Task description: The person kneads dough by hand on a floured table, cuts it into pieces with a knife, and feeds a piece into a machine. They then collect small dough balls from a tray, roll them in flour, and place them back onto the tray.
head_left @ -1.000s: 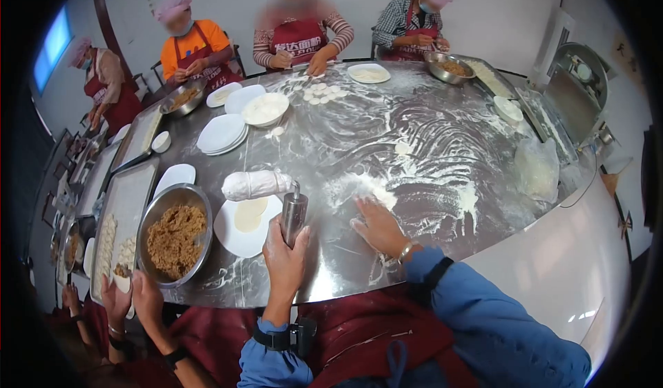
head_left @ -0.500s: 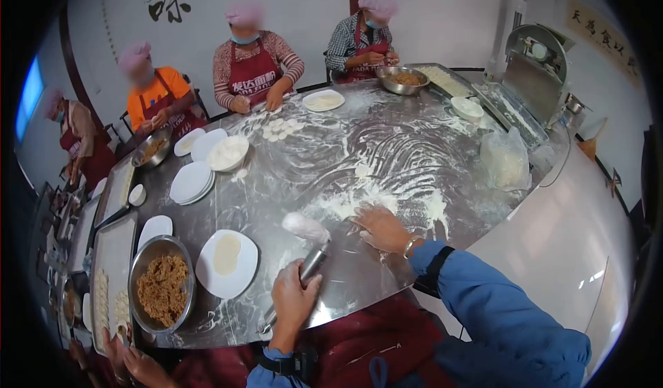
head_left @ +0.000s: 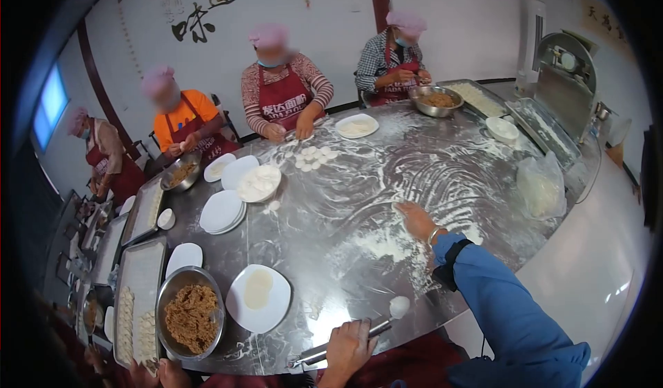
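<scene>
My left hand (head_left: 351,346) is closed around a metal rolling pin (head_left: 316,356) near the table's front edge. A pale lump of dough (head_left: 399,307) lies by the pin's far end. Stretched forward over the floured metal table (head_left: 366,277), my right hand (head_left: 416,221) has its fingers together and pointing down. Its fingertips meet a small pale dough disc, almost wholly covered by them. Left of the rolling pin is a white plate (head_left: 277,311) with a flat oval dough wrapper (head_left: 258,288) on it.
A steel bowl of brown filling (head_left: 190,319) and a tray of dumplings (head_left: 127,319) stand at left. Stacked plates (head_left: 222,212), a flour bowl (head_left: 260,183) and round wrappers (head_left: 316,158) lie farther back. A plastic bag (head_left: 541,188) sits right. Several aproned co-workers line the far side.
My right hand has moved forward across the flour to the dough disc. My left hand and the rolling pin have moved down and right, toward the front edge. The view has shifted.
</scene>
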`<action>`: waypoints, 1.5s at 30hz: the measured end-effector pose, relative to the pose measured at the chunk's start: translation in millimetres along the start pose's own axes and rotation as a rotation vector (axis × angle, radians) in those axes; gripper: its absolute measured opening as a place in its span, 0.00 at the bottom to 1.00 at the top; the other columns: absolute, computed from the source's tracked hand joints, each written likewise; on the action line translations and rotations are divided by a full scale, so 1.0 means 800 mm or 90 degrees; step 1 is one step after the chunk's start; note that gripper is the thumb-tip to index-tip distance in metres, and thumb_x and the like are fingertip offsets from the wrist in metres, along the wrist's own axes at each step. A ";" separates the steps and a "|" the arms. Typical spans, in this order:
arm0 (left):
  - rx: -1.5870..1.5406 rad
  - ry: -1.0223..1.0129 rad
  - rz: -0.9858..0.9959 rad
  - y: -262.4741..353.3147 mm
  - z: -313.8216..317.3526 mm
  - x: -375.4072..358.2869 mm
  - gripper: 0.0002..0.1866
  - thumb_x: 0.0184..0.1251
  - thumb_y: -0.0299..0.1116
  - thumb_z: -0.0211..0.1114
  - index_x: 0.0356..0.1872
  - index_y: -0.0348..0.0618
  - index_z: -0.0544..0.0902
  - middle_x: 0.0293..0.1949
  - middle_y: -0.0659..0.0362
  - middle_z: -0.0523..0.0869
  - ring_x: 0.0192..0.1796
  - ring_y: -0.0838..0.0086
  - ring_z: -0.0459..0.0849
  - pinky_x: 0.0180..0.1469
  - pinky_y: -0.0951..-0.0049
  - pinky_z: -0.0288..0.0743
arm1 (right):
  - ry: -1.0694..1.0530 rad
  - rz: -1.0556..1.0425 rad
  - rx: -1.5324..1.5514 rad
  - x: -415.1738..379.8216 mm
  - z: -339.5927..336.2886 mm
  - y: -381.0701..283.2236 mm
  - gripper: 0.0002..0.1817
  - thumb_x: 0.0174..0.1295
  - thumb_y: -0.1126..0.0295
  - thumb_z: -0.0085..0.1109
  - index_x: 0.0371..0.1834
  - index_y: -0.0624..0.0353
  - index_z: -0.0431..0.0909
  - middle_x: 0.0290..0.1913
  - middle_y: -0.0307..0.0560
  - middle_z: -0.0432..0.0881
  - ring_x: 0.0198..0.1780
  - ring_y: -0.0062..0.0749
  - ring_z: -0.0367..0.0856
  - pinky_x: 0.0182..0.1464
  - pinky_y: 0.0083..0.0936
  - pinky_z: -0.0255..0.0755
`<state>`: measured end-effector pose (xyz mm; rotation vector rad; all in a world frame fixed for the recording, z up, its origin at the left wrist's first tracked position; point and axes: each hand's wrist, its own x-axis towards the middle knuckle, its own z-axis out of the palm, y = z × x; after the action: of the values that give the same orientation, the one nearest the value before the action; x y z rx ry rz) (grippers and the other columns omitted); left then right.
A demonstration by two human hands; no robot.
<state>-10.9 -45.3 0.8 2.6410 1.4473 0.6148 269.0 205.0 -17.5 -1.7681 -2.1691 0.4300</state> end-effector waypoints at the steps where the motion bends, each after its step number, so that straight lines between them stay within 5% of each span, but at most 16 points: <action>1: -0.003 -0.009 -0.005 0.001 0.000 0.000 0.23 0.51 0.43 0.66 0.47 0.42 0.76 0.37 0.58 0.80 0.37 0.64 0.78 0.37 0.63 0.70 | -0.026 -0.004 -0.042 0.008 0.000 0.000 0.33 0.56 0.81 0.40 0.70 0.52 0.58 0.71 0.52 0.55 0.71 0.47 0.51 0.72 0.36 0.50; 6: -0.009 -0.033 -0.028 0.001 -0.001 0.003 0.24 0.52 0.42 0.65 0.49 0.41 0.75 0.37 0.57 0.78 0.38 0.64 0.78 0.38 0.64 0.70 | -0.041 0.017 -0.064 0.031 -0.004 -0.002 0.30 0.55 0.81 0.44 0.65 0.56 0.64 0.62 0.56 0.65 0.65 0.54 0.59 0.65 0.44 0.58; 7: -0.008 -0.021 -0.024 0.001 0.001 0.003 0.23 0.51 0.42 0.66 0.48 0.42 0.76 0.37 0.58 0.79 0.37 0.64 0.78 0.38 0.64 0.70 | 0.085 -0.021 -0.073 0.029 0.007 0.004 0.24 0.54 0.79 0.50 0.58 0.59 0.70 0.53 0.57 0.69 0.58 0.55 0.65 0.58 0.46 0.63; 11: -0.011 -0.028 -0.024 0.002 -0.003 0.004 0.23 0.51 0.41 0.65 0.48 0.42 0.76 0.38 0.57 0.79 0.38 0.64 0.78 0.38 0.64 0.70 | 0.167 0.025 -0.001 0.018 0.014 0.010 0.21 0.49 0.73 0.61 0.50 0.62 0.75 0.47 0.57 0.73 0.47 0.52 0.73 0.50 0.38 0.70; 16: -0.034 -0.053 -0.031 0.003 -0.011 0.008 0.25 0.51 0.40 0.66 0.50 0.42 0.75 0.39 0.56 0.78 0.40 0.62 0.77 0.40 0.64 0.70 | -0.153 -0.103 0.374 -0.074 0.001 -0.088 0.17 0.48 0.69 0.66 0.41 0.62 0.75 0.36 0.47 0.79 0.38 0.38 0.79 0.42 0.27 0.73; 17: -0.035 -0.059 -0.028 0.003 -0.012 0.007 0.24 0.53 0.39 0.64 0.50 0.41 0.75 0.39 0.56 0.76 0.41 0.64 0.75 0.39 0.65 0.68 | -0.146 -0.306 0.309 -0.092 0.012 -0.097 0.13 0.52 0.70 0.63 0.41 0.59 0.76 0.35 0.45 0.80 0.36 0.34 0.80 0.41 0.27 0.74; 22: -0.253 -0.013 -0.139 -0.013 -0.017 0.008 0.13 0.55 0.34 0.66 0.41 0.41 0.79 0.33 0.51 0.81 0.38 0.58 0.80 0.40 0.63 0.74 | -0.115 -0.092 0.468 -0.156 -0.002 -0.127 0.12 0.60 0.70 0.54 0.46 0.61 0.75 0.39 0.44 0.80 0.38 0.24 0.79 0.42 0.19 0.74; 25: -0.327 -0.026 -0.212 -0.031 -0.011 0.022 0.11 0.56 0.29 0.64 0.41 0.41 0.77 0.32 0.51 0.80 0.35 0.55 0.80 0.37 0.61 0.74 | -0.069 0.021 0.966 -0.198 -0.027 -0.151 0.16 0.68 0.65 0.46 0.51 0.66 0.70 0.39 0.45 0.80 0.41 0.28 0.80 0.47 0.23 0.73; 27: -0.309 -0.021 -0.198 -0.034 -0.013 0.041 0.11 0.55 0.27 0.63 0.41 0.42 0.77 0.34 0.52 0.80 0.36 0.55 0.80 0.37 0.61 0.74 | -0.083 -0.042 0.891 -0.212 -0.030 -0.162 0.14 0.66 0.67 0.47 0.49 0.65 0.72 0.38 0.45 0.80 0.38 0.26 0.79 0.43 0.22 0.73; 30: -0.189 -0.011 0.014 -0.044 0.003 0.063 0.16 0.50 0.25 0.64 0.44 0.45 0.80 0.38 0.53 0.80 0.42 0.57 0.77 0.45 0.62 0.72 | -0.038 -0.121 0.687 -0.220 -0.015 -0.177 0.10 0.64 0.71 0.47 0.44 0.63 0.74 0.35 0.45 0.80 0.34 0.24 0.78 0.38 0.22 0.72; 34: -0.156 -0.065 0.018 -0.048 0.014 0.059 0.14 0.48 0.25 0.64 0.40 0.45 0.79 0.38 0.53 0.79 0.44 0.56 0.76 0.47 0.61 0.71 | 0.076 -0.132 0.544 -0.222 -0.008 -0.186 0.08 0.60 0.74 0.48 0.38 0.62 0.76 0.29 0.45 0.79 0.31 0.25 0.78 0.35 0.23 0.72; 36: -0.224 -0.077 -0.053 -0.055 0.005 0.049 0.11 0.48 0.27 0.65 0.35 0.43 0.77 0.38 0.53 0.79 0.42 0.56 0.76 0.45 0.62 0.71 | 0.074 -0.115 0.580 -0.225 -0.007 -0.188 0.07 0.60 0.75 0.47 0.37 0.62 0.76 0.28 0.45 0.79 0.31 0.25 0.78 0.35 0.22 0.72; 38: -0.352 -0.104 -0.288 -0.071 -0.015 0.038 0.08 0.53 0.27 0.65 0.33 0.42 0.76 0.33 0.53 0.83 0.36 0.66 0.83 0.39 0.67 0.75 | 0.070 -0.101 0.617 -0.226 -0.002 -0.187 0.07 0.59 0.76 0.47 0.37 0.62 0.76 0.28 0.44 0.78 0.30 0.25 0.78 0.34 0.22 0.72; 40: -0.347 0.048 -0.374 -0.106 -0.018 0.024 0.07 0.55 0.26 0.64 0.34 0.41 0.76 0.31 0.53 0.85 0.33 0.68 0.85 0.36 0.67 0.76 | 0.079 -0.012 0.626 -0.226 0.010 -0.184 0.07 0.58 0.78 0.47 0.36 0.61 0.76 0.27 0.43 0.78 0.28 0.24 0.78 0.33 0.22 0.72; 43: -0.328 0.080 -0.491 -0.121 -0.025 0.021 0.05 0.55 0.26 0.63 0.33 0.40 0.77 0.32 0.51 0.85 0.32 0.66 0.85 0.33 0.66 0.76 | 0.111 0.008 0.649 -0.226 0.018 -0.184 0.07 0.58 0.79 0.47 0.37 0.61 0.76 0.27 0.43 0.78 0.28 0.23 0.78 0.31 0.21 0.71; 45: -0.289 0.060 -0.418 -0.104 -0.009 0.030 0.05 0.54 0.26 0.63 0.32 0.41 0.78 0.30 0.50 0.84 0.31 0.60 0.84 0.34 0.63 0.75 | 0.094 0.026 0.644 -0.228 0.013 -0.186 0.07 0.58 0.79 0.48 0.37 0.61 0.76 0.27 0.43 0.78 0.28 0.23 0.78 0.31 0.21 0.71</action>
<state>-67.9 19.7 -5.4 1.6854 1.7977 0.8551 167.7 -2.8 26.3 -1.1892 -1.3749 1.1126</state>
